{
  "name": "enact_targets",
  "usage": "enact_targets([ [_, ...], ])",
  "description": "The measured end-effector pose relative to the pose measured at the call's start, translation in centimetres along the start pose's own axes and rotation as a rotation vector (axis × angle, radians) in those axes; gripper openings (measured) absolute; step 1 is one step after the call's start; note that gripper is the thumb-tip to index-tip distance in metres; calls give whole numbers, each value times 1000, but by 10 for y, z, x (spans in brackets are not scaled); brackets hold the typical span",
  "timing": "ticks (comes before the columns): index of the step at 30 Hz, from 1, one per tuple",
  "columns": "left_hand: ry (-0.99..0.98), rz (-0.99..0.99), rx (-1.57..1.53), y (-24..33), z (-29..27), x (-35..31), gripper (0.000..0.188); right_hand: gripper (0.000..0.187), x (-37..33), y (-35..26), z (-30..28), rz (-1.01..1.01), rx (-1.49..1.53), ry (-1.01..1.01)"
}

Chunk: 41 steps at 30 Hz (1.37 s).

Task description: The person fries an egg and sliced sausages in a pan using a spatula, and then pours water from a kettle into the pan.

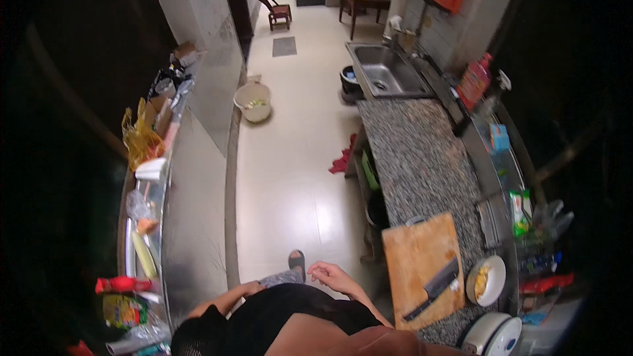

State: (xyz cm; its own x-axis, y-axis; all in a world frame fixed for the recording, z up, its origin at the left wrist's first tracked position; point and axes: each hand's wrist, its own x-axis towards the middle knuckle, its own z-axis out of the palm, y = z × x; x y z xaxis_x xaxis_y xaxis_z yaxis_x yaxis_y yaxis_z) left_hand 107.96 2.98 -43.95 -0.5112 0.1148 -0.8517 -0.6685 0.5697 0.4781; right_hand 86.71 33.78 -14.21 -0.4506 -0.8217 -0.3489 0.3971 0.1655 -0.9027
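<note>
My right hand (333, 278) hangs in front of my body over the floor, its fingers loosely bent and apart, holding nothing. My left hand (250, 289) is low at my left side beside grey patterned cloth (282, 279); its fingers are mostly hidden. To the right of my right hand, a wooden cutting board (417, 240) lies on the speckled stone counter (422, 151). A cleaver (440, 279) with a dark handle rests on the board, touched by neither hand. Beside the board stands a white bowl (499, 278) with yellow food (482, 281) in it.
A white round-lidded appliance (486, 333) stands at the counter's near end. Farther along is a steel sink (395, 72). A pale bucket (252, 109) with green scraps sits on the floor ahead. Bags and packages crowd the left ledge (175, 178). A wooden chair (275, 12) stands far off.
</note>
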Motion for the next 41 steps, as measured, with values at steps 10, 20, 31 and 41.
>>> enact_targets([
  [10, 1090, 837, -372, 333, -299, -119, 14, 12, 207, -41, -76, 4, -149, 122],
  [20, 1405, 2057, -535, 539, -503, -163, 23, 16, 406, -120, -217, 29, -359, 276],
  [31, 1630, 2087, -422, 687, -782, -13, 38, 18, 720, -338, -389, -221, -618, 185],
  [41, 683, 2363, 373, 858, -1080, 143, 38, 15, 885, -368, -573, 70, -344, 471],
])
